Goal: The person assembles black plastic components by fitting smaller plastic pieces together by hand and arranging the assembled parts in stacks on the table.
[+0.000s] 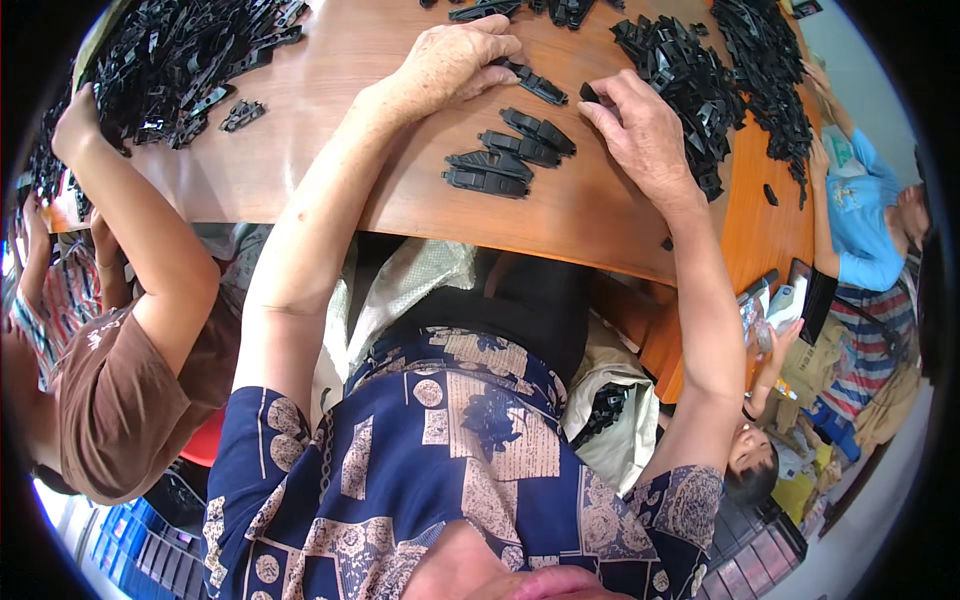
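Note:
My left hand (462, 62) is closed, its thumb and fingertips pinching the end of a small black plastic part (542, 86) just above the wooden table (400, 190). To its right, my right hand (640, 130) has thumb and forefinger drawn together around a small black plastic piece (588, 93), mostly hidden by the fingers. Between my hands and the near table edge lies a short slanting row of black plastic parts (488, 174), side by side and touching.
Heaps of similar parts lie at far left (190, 60) and right (690, 80). A single part (242, 115) sits apart on the left. A person in brown (120, 400) works at left; another in light blue (865, 225) at right. A white sack (620, 415) holding black parts stands below the table edge.

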`<state>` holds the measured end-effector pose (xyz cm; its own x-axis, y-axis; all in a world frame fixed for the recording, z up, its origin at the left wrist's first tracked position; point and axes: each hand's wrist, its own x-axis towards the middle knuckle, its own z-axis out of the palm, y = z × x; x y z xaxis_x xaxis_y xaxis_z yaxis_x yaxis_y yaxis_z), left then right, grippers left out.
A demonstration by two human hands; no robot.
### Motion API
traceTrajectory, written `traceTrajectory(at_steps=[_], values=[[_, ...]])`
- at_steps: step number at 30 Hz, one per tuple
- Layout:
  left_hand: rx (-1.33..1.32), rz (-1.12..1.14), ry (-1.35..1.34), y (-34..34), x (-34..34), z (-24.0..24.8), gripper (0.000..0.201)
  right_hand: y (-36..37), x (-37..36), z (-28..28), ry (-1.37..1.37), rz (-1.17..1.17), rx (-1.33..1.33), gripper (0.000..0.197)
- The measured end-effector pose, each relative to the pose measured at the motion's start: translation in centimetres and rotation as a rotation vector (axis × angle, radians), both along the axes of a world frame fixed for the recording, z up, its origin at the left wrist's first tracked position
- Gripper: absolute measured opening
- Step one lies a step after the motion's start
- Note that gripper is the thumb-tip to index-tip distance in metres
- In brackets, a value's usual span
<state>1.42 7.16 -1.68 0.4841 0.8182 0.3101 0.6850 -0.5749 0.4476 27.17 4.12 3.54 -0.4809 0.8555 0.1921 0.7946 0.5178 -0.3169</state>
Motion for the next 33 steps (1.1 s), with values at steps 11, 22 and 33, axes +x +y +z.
traceTrajectory(at_steps=[11, 22, 33], values=[[0.032, -0.051, -0.165, 0.4, -0.1, -0.7, 0.022, 1.3, -2.9, 0.5, -0.119, 0.085, -0.106, 0.023], [-0.082, -0.052, -0.095, -1.6, -1.2, 1.1, 0.032, 2.9, -0.9, 1.9, -0.148, 0.235, 0.047, 0.016], [0.247, 0.196, 0.021, 2.2, -0.7, 1.8, 0.045, 3.6, 0.3, 0.0, 0.104, 0.026, 0.056, 0.018]])
